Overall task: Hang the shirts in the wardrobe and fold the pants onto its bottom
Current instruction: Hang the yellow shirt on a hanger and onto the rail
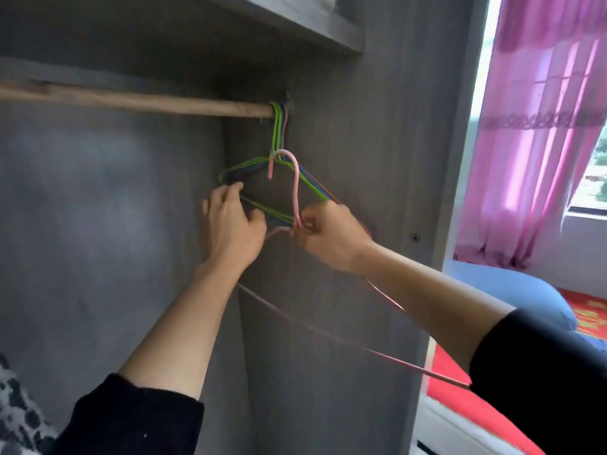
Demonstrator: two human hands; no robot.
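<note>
Pinching a pink hanger point(297, 182) at its neck, right hand point(331, 236), thumb and fingers point(307, 224) pressed together on the thin coated wire just under the hook. The hook is a smooth, rounded crook; it stands above the knuckles, off the rod point(147, 101), crossing in front of the bunch of hangers point(278, 126). The pink wire's long straight bar slants down under both forearms towards the right sleeve.

The bunch is green and blue wire, triangular, hooked over the far right end of the rod against the side wall of the wardrobe point(98, 208).

Left hand point(231, 224): fingers curled round the bunch's lower bars, thumb up by its left corner.

Rod is a pale round wooden pole. Wardrobe is matt grey board with faint grain, with a shelf point(295, 24) above. To the right, a sheer pink curtain point(532, 142) and a bed point(460, 399) with a red cover.
</note>
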